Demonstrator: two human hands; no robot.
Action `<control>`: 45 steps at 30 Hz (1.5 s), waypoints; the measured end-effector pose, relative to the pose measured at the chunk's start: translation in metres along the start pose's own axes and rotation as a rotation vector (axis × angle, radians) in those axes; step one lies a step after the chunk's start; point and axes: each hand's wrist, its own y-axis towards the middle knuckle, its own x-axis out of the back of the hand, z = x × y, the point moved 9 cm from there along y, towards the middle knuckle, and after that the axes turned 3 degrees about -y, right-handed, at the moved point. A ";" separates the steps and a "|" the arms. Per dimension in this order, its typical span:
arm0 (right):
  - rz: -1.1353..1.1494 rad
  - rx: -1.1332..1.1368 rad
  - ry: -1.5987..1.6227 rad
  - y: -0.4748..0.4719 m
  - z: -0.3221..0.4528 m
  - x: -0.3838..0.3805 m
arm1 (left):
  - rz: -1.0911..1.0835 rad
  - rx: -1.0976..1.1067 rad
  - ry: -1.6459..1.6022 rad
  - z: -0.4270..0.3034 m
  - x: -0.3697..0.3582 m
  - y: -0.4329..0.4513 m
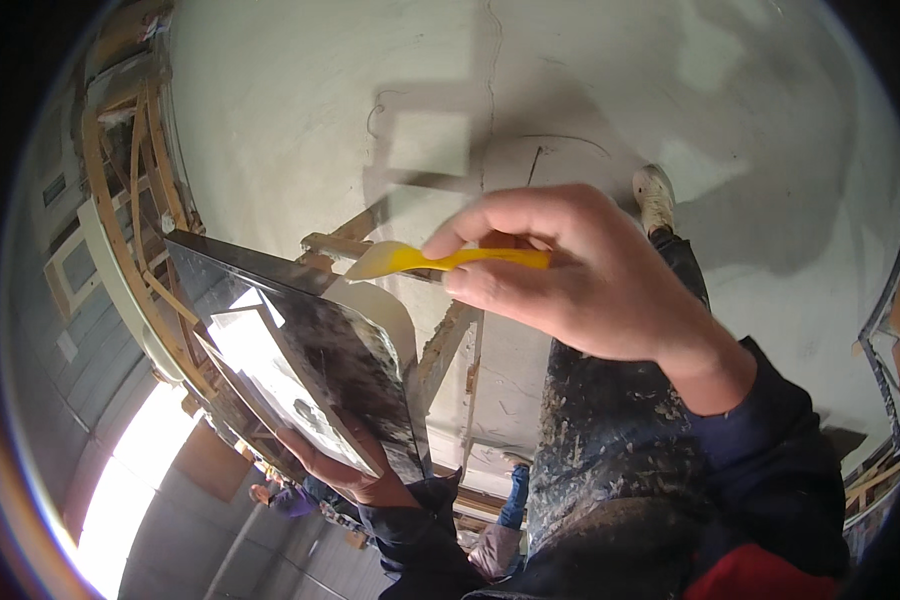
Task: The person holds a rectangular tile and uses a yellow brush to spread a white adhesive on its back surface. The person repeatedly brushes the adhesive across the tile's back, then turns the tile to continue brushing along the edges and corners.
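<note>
My right hand [570, 270] pinches a yellow plastic spatula [450, 259] between thumb and fingers. The spatula's pale, flat tip points left, over the edge of a glossy dark panel [345, 337]. A pale, smooth patch lies on that edge, just below the tip; whether the tip touches it I cannot tell. My left hand [345, 469] holds a flat, bright white board [300, 390] from below, in front of the dark panel's face. Some grey smears show on the board. Most of the left fingers are hidden under it.
A rough wooden stand [446, 349] is behind the dark panel. Wooden frames [142, 202] line the left side, and another framed piece [896, 322] stands at the far right. Other people [289, 499] are at the lower left and bottom. A shoe [654, 195] rests on the pale floor.
</note>
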 end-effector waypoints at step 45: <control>-0.067 -0.122 0.141 -0.070 -0.007 -0.025 | 0.106 0.086 -0.062 0.009 0.020 -0.002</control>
